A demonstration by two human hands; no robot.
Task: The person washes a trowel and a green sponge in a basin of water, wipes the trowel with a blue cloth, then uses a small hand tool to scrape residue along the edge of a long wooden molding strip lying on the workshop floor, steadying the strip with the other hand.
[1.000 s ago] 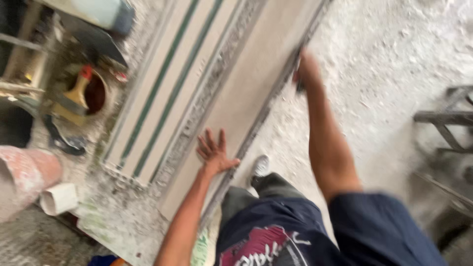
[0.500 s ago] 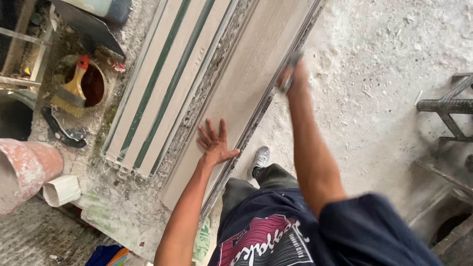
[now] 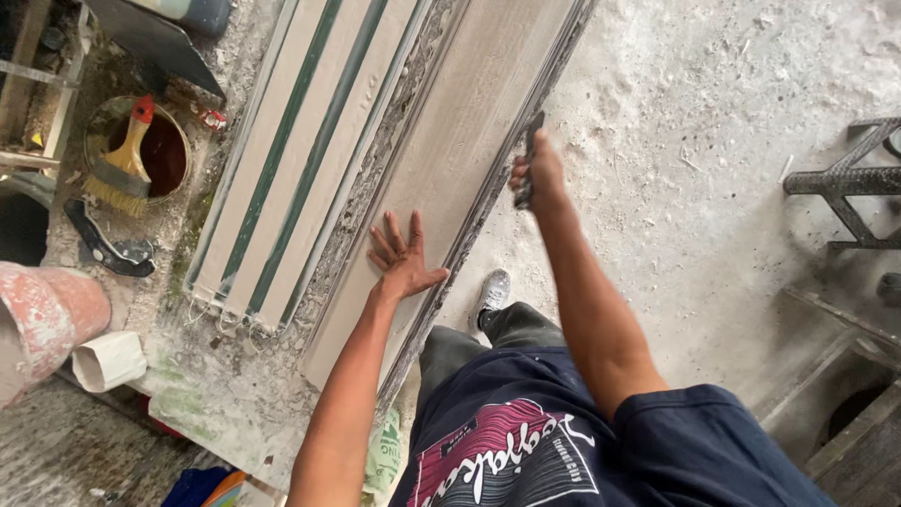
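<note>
A long beige tile lies along a dusty workbench, running from lower left to upper right. My left hand rests flat on it with the fingers spread, near its lower end. My right hand is closed around a dark, narrow hand tool held against the tile's right edge. Beside the tile on the left lie pale strips with green stripes.
A round tin with a yellow brush with a red handle sits at the upper left, a dark tool below it. A reddish bucket and a white pipe piece are at the left. A metal frame stands on the dusty floor, right.
My right hand has slid down along the tile's right edge toward me with the tool. The left hand stays pressed flat on the tile.
</note>
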